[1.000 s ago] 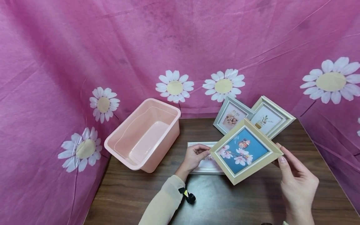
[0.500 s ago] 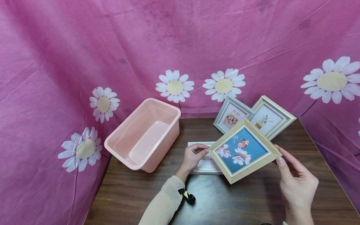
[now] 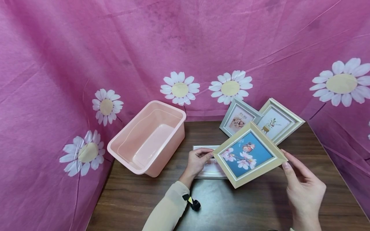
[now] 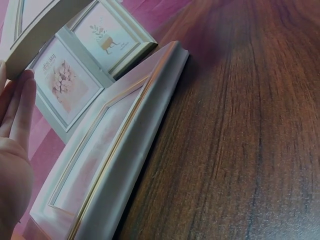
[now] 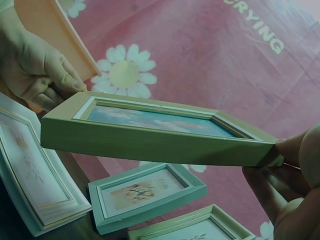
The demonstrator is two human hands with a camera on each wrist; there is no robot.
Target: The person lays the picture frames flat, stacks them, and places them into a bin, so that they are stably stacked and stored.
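Note:
A light-wood picture frame [image 3: 250,155] with a blue butterfly-and-blossom picture is held up between both hands, tilted with a corner toward each. My left hand [image 3: 196,165] pinches its left corner, thumb on top. At the opposite corner, my right hand [image 3: 306,186] grips with thumb above and fingers beneath. Under the held frame and left hand lies a white picture frame [image 3: 212,171], partly hidden; the left wrist view shows its gold-lined edge [image 4: 120,145]. In the right wrist view the held frame's side edge [image 5: 150,145] faces the camera.
A grey picture frame [image 3: 239,118] and a cream picture frame [image 3: 280,123] stand overlapping at the table's back right. To the left sits a pink plastic bin [image 3: 166,154] on the brown wooden table [image 3: 130,199]. A pink daisy-print cloth [image 3: 185,45] hangs behind.
The held picture frame has shifted slightly left, with both hands moving along. Their hold on its corners looks the same, and the other frames and bin stay put.

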